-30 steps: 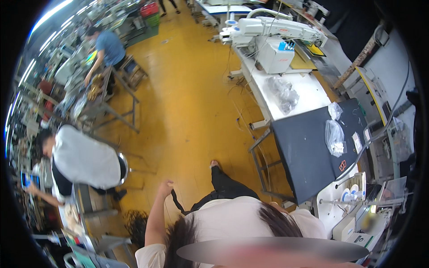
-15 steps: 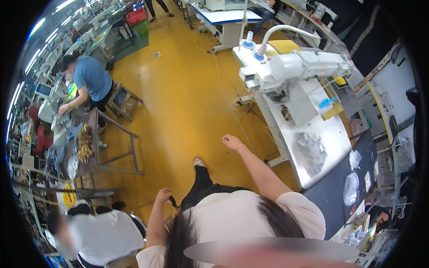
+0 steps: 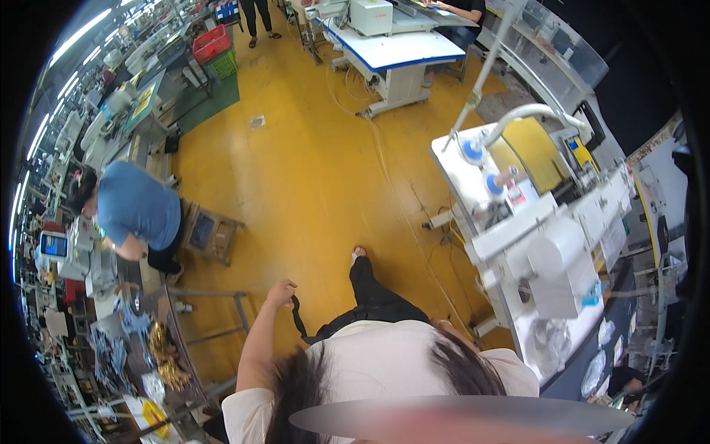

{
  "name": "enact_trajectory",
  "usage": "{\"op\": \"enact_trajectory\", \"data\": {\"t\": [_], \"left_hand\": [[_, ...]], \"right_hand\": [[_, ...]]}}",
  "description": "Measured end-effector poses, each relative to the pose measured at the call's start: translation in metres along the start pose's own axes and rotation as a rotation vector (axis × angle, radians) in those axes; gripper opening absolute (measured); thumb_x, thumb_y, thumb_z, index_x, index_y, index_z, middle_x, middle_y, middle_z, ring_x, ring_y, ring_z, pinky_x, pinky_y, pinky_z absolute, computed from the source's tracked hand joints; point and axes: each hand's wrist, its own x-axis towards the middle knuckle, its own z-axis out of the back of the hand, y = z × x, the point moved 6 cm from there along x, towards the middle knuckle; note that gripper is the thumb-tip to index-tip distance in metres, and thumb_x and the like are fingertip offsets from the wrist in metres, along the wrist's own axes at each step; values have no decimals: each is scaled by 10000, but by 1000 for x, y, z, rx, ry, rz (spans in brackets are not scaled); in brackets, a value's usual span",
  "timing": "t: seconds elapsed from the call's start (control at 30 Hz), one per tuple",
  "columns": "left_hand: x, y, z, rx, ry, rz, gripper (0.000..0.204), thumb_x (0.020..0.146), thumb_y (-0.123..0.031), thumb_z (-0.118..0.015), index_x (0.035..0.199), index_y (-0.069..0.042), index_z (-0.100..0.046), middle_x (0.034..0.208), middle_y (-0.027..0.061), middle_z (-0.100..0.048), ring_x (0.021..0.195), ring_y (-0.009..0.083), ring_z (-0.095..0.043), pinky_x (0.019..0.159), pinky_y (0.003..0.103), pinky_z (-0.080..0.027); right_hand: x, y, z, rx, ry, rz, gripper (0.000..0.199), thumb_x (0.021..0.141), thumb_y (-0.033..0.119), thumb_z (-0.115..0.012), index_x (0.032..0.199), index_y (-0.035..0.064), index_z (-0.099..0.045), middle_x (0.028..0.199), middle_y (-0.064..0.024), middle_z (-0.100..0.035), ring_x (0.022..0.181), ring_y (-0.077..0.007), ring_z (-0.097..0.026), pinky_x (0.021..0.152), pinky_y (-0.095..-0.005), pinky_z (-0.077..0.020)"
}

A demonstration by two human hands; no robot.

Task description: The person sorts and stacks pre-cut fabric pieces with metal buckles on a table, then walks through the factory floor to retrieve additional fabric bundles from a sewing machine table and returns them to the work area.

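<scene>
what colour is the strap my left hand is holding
Black: the narrow fabric strap hanging from the left hand shows best in the head view.

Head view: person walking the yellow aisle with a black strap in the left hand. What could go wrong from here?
1. The black strap hangs loose from the left hand beside the leg; it might catch on the metal rack close by.
2. Thin cables lie across the yellow floor just ahead of the forward foot, a possible trip point.
3. The right hand is out of view, so it may brush the white sewing machine.
</scene>
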Motion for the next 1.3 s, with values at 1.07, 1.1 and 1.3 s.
{"op": "enact_trajectory", "data": {"t": [1.07, 1.1, 1.3], "left_hand": [[608, -814, 28, 656, 826, -455, 273, 957, -140, -501, 1183, -21, -597, 695, 112, -628, 537, 158, -619, 491, 310, -526], [616, -833, 9, 681, 855, -488, 274, 959, -141, -500, 1186, -21, -595, 695, 111, -628, 541, 160, -621, 495, 311, -529], [669, -968, -89, 779, 900, -475, 281, 966, -146, -507, 1207, -23, -581, 724, 107, -641, 547, 176, -637, 520, 313, -543]], "right_hand": [[89, 516, 697, 1198, -562, 113, 228, 906, 229, -593, 1091, 97, -607, 888, -26, -655, 654, -148, -664, 496, -258, -464], [103, 512, 719, 1168, -546, 133, 236, 899, 243, -603, 1091, 106, -612, 885, -29, -657, 644, -149, -658, 496, -266, -465], [168, 453, 883, 992, -459, 180, 236, 874, 306, -628, 1026, 127, -655, 841, -40, -661, 662, -147, -642, 503, -301, -465]]}}
